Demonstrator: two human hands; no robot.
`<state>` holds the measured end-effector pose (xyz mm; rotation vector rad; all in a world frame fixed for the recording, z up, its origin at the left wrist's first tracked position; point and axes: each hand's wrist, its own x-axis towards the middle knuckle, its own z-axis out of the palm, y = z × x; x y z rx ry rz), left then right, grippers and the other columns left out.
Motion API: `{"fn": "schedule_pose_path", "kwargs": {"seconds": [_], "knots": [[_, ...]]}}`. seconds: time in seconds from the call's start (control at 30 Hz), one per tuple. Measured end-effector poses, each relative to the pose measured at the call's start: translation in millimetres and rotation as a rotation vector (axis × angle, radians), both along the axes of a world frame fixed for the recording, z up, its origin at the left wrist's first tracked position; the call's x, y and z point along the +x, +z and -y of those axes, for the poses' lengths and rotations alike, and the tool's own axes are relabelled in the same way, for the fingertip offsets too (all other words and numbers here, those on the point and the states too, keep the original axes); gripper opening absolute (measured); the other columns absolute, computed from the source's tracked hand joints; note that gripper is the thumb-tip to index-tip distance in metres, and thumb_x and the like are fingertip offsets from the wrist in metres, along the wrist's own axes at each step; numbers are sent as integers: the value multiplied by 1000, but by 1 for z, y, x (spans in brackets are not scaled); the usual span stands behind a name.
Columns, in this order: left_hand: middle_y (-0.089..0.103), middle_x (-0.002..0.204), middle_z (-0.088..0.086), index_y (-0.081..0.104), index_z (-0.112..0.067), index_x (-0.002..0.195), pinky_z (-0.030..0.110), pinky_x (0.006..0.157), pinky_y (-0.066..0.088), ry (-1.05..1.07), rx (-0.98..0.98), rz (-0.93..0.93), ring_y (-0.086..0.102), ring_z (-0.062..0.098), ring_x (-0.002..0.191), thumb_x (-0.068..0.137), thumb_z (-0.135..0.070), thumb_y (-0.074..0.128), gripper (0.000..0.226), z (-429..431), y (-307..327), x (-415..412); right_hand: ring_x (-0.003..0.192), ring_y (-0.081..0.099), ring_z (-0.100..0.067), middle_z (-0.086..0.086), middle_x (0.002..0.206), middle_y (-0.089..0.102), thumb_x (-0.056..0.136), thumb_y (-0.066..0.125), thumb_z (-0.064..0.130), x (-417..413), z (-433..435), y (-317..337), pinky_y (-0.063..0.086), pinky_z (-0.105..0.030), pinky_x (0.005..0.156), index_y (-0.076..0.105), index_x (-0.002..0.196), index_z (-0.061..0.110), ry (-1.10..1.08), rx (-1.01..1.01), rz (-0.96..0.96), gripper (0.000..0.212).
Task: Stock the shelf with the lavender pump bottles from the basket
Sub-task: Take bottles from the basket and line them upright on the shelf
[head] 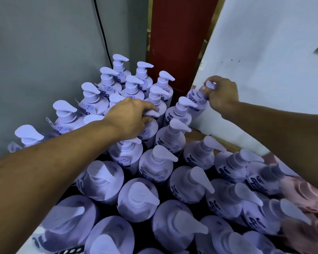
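Several lavender pump bottles stand packed upright below me, filling the lower and middle view. My left hand (pixel 130 118) reaches in from the left and grips the pump neck of one lavender bottle (pixel 149 129) in the middle of the group. My right hand (pixel 221 94) comes in from the right and grips the pump head of another lavender bottle (pixel 196 99), which leans at the far right against the white wall. A basket is not distinguishable.
A grey wall (pixel 44 52) rises at the left with a black cable (pixel 102 32) running down it. A dark red post (pixel 176 43) stands at the back. A white panel (pixel 264 61) is at the right. Pink bottles (pixel 305 195) sit at the lower right.
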<state>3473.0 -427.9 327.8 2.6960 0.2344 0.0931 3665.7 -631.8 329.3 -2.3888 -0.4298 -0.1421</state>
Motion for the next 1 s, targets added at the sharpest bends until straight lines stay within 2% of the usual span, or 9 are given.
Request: {"fn": "schedule_pose_path", "kwargs": {"seconds": [0.13,0.3,0.43,0.57,0.63,0.73,0.83,0.9,1.0], "knots": [[66,96,0,61,-35,124,40,92,48,-20,9,-19,56,25,106,93,-27,61,32,-1,2,0,83,61,-22,-3,92,68,91,62,18,-10,28,19,45,-24,71,68,93,18,106,-59,77,6],[69,101,3,63,-31,122,37,89,49,-29,10,4,60,26,103,92,-25,64,31,0,4,-1,83,58,-27,-8,93,69,92,62,19,-30,48,25,42,-30,69,67,97,12,258,-288,83,10],[61,84,-1,64,-31,121,36,87,49,-27,16,6,61,26,97,91,-25,64,30,1,4,-1,81,59,-29,-8,89,69,90,65,20,-47,52,14,45,-33,68,66,97,14,366,-361,24,9],[66,96,2,62,-34,123,40,90,50,-6,-2,-20,59,26,102,92,-28,62,31,-1,2,1,62,55,-18,-1,71,63,90,67,25,-63,53,0,44,-28,56,65,100,22,371,-353,-4,11],[67,102,3,61,-35,124,41,92,49,-6,-7,-28,58,26,107,93,-29,61,32,-2,1,1,62,57,-19,-4,72,65,89,67,27,-64,54,1,46,-32,58,64,99,25,357,-355,0,11],[67,111,5,59,-37,125,43,94,48,-14,6,-27,55,27,112,94,-30,59,32,-2,0,1,70,60,-15,-3,81,70,83,67,50,-59,54,18,49,-30,67,61,100,32,420,-440,-67,26],[65,113,4,58,-38,126,43,92,49,-13,13,-27,56,27,109,94,-30,58,32,-3,0,0,81,63,-12,6,85,72,77,42,82,-47,36,42,49,-32,77,61,102,38,422,-491,-121,54],[65,112,3,59,-38,124,42,90,50,-17,9,-18,57,27,107,94,-30,58,31,-2,-1,0,80,62,-13,5,89,71,84,40,77,-32,15,52,46,-29,71,65,101,31,345,-379,-27,55],[64,115,0,58,-38,125,39,89,49,-18,3,5,56,25,108,94,-30,58,32,-3,-3,0,86,61,-14,2,104,67,88,62,52,-9,-32,51,41,-20,66,60,119,25,323,-224,-123,41]]}}
